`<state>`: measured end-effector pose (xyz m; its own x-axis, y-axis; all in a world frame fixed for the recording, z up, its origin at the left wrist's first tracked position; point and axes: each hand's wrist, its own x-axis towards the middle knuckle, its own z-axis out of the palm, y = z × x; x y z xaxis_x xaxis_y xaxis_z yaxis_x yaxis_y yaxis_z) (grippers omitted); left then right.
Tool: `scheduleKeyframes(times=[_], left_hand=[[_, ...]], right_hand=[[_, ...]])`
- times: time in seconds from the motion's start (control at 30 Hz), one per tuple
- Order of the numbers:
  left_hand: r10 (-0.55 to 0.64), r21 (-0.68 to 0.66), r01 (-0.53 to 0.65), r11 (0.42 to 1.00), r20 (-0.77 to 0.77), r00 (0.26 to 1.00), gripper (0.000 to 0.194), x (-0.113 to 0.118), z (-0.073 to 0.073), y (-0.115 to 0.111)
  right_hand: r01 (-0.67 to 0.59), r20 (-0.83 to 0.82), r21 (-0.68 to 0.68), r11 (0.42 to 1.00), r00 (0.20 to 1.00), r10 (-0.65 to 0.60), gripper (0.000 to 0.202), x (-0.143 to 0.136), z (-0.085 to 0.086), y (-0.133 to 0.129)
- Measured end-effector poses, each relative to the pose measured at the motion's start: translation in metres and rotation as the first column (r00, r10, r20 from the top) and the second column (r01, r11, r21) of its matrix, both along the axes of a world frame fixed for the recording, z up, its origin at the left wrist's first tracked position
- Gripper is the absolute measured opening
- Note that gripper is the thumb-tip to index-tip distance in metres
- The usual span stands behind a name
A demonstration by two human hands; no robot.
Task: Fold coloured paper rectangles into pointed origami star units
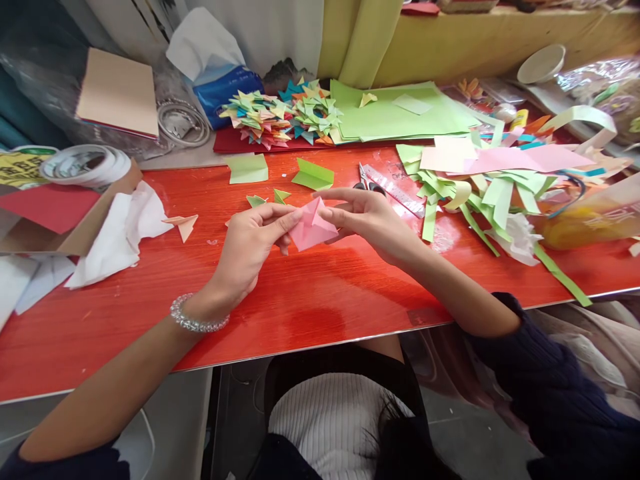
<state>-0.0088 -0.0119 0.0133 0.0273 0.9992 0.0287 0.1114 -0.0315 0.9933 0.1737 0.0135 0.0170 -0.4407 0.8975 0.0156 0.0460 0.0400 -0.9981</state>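
Observation:
A small folded piece of pink paper (314, 230) is held up over the red table between both hands. My left hand (255, 243) pinches its left side between thumb and fingers. On the other side, my right hand (363, 217) grips the upper right part, its thumb on the near face. Behind the hands lie a creased green paper (313, 175), a pale green paper (248, 169) and small folded green pieces (281, 196). Scissors (367, 181) lie just beyond my right hand, partly hidden by it. A folded peach piece (183, 225) rests to the left.
Star-shaped clusters of folded paper (257, 119) and green sheets (400, 120) sit at the back. Paper strips (500, 193) heap up on the right near a ruler (395, 190). At left are a cardboard box (75, 230), tape rolls (85, 163) and crumpled tissue (125, 227).

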Motion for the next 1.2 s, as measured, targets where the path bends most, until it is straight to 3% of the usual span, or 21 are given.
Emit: scheduleKeyframes(times=[0.1, 0.23, 0.4, 0.63, 0.97, 1.2], left_hand=[[0.042, -0.038, -0.039, 0.999, 0.087, 0.995, 0.016, 0.001, -0.001, 0.000], [-0.025, -0.098, 0.036, 0.995, 0.106, 0.994, 0.020, 0.003, 0.001, -0.001], [-0.092, -0.015, 0.092, 0.996, 0.015, 0.996, 0.021, 0.003, 0.000, -0.002], [-0.019, -0.027, 0.019, 0.999, -0.002, 1.000, 0.017, 0.002, -0.006, -0.003], [-0.069, -0.020, 0.069, 0.997, -0.013, 0.998, 0.016, 0.002, -0.007, -0.001], [-0.025, 0.024, 0.026, 0.999, -0.020, 0.999, 0.017, 0.002, -0.003, -0.002]], right_hand=[[-0.093, -0.031, -0.067, 0.993, 0.995, 0.091, 0.038, 0.000, 0.000, 0.002], [-0.013, -0.027, -0.034, 0.999, 1.000, 0.012, 0.029, 0.001, -0.002, 0.004], [-0.077, 0.012, -0.052, 0.996, 0.997, 0.078, 0.027, 0.001, -0.002, 0.004], [-0.180, 0.026, -0.130, 0.975, 0.983, 0.184, 0.029, 0.001, -0.004, 0.004], [-0.155, 0.006, -0.108, 0.982, 0.988, 0.156, 0.024, -0.003, -0.007, 0.002], [-0.224, 0.090, -0.083, 0.971, 0.969, 0.231, 0.017, -0.003, -0.008, 0.000]])
